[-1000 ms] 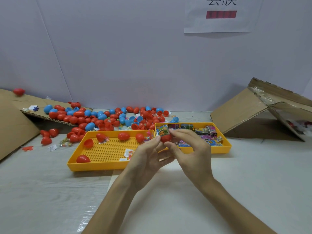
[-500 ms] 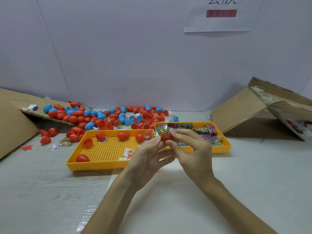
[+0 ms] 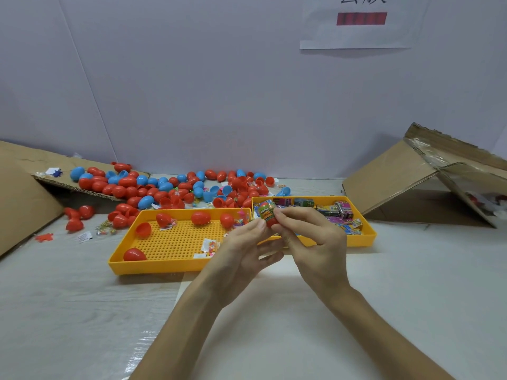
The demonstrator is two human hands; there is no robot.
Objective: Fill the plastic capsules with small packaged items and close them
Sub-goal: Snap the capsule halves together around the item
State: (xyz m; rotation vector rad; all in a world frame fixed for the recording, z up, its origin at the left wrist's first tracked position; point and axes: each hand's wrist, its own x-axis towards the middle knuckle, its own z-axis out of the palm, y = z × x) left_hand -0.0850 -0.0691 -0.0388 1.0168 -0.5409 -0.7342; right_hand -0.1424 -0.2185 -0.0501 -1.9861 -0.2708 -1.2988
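Your left grip holds the red capsule half mouth-up above the item tray, steadying it so your right grip, pinching the packet, can press it in.

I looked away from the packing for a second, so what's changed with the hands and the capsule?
The green packet, flat and upright a second ago, is now curled up and pressed lower into the red capsule half by the fingers of the right hand. The left hand still holds that half at the same spot. The yellow trays and the capsule pile have not moved.
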